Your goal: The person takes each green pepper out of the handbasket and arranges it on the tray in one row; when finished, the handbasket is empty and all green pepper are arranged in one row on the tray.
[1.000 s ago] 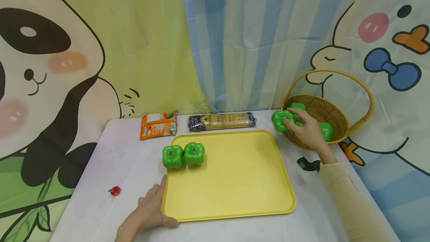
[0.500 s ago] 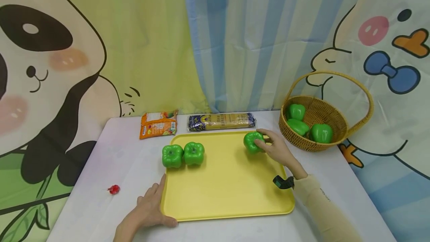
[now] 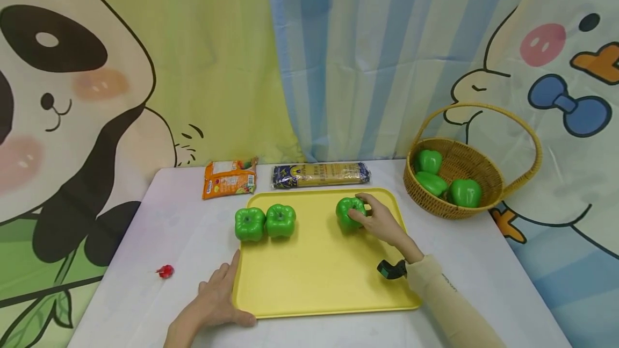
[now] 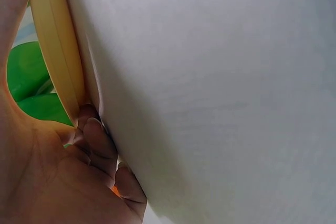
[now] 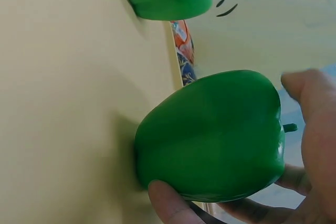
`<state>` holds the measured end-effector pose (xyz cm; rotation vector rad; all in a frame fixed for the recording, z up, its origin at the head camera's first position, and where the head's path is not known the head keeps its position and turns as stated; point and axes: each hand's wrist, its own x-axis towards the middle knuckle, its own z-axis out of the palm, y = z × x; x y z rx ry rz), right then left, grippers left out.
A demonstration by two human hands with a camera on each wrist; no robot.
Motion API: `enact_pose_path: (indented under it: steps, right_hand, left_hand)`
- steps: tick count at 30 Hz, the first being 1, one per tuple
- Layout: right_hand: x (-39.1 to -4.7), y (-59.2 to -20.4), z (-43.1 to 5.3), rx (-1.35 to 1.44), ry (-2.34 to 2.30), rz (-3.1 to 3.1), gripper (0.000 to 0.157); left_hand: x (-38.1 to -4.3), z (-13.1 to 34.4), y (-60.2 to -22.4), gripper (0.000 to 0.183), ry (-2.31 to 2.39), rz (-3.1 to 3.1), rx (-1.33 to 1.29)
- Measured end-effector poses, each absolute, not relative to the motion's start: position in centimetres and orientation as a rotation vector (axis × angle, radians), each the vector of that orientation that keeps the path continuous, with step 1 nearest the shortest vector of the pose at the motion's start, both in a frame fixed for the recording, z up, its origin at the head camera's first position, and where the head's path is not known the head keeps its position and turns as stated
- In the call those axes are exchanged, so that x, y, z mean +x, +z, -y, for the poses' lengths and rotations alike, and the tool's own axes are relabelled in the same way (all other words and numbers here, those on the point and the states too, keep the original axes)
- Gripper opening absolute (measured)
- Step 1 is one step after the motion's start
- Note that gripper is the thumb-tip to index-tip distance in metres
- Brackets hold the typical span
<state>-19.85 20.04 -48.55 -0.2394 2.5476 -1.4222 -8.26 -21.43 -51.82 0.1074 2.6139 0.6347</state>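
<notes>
My right hand (image 3: pixel 382 223) holds a glossy green bell pepper (image 3: pixel 349 214) low over the back right of the yellow tray (image 3: pixel 319 278). In the right wrist view, one fingertip lies against the lower side of the bell pepper (image 5: pixel 210 140), and its short stem points toward the palm. My left hand (image 3: pixel 213 299) rests at the tray's near left corner, index finger along the side and thumb at the front edge. The left wrist view shows its fingertips (image 4: pixel 100 140) at the tray's rim (image 4: pixel 60 45). Two more green bell peppers (image 3: pixel 280 220) stand side by side at the tray's far left corner.
A wicker basket (image 3: pixel 498 189) with a tall handle, holding several green bell peppers, stands right of the tray. Behind the tray lie an orange packet (image 3: pixel 229 179) and a long blue-and-gold packet (image 3: pixel 321 174). A small red object (image 3: pixel 166 271) lies at left. Curtains hang behind.
My right hand has carried the green bell pepper from the basket leftward and down to the tray. My left hand stays at the tray's corner.
</notes>
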Motion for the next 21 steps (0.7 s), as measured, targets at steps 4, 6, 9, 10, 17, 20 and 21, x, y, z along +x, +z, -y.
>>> enact_pose_path:
  steps: [4, 6, 9, 10, 17, 20, 21]
  right_hand:
    - [-19.6, -48.7, -19.9, -0.267, -1.335, -2.608, 0.088]
    - [-19.5, -48.8, -19.8, -0.295, -1.323, -2.617, 0.091]
    - [-19.5, -48.9, -19.6, -0.315, -1.32, -2.635, 0.091]
    - [-19.5, -48.9, -19.5, -0.323, -1.316, -2.645, 0.09]
    - [-19.6, -49.2, -18.4, -0.344, -1.303, -2.63, 0.087]
    - [-19.6, -49.4, -17.3, -0.347, -1.315, -2.594, 0.089]
    - [-19.6, -49.4, -16.9, -0.343, -1.32, -2.588, 0.09]
  left_hand:
    - [-8.3, 21.4, -51.8, 0.159, 0.621, -2.62, 0.124]
    - [-8.3, 21.4, -51.8, 0.159, 0.608, -2.623, 0.12]
    - [-8.3, 21.4, -51.8, 0.159, 0.584, -2.631, 0.116]
    - [-8.3, 21.3, -51.8, 0.159, 0.577, -2.631, 0.111]
    - [-8.5, 21.2, -51.7, 0.158, 0.581, -2.614, 0.088]
    - [-8.4, 21.2, -51.8, 0.159, 0.581, -2.626, 0.096]
    - [-8.4, 21.3, -51.9, 0.159, 0.583, -2.629, 0.099]
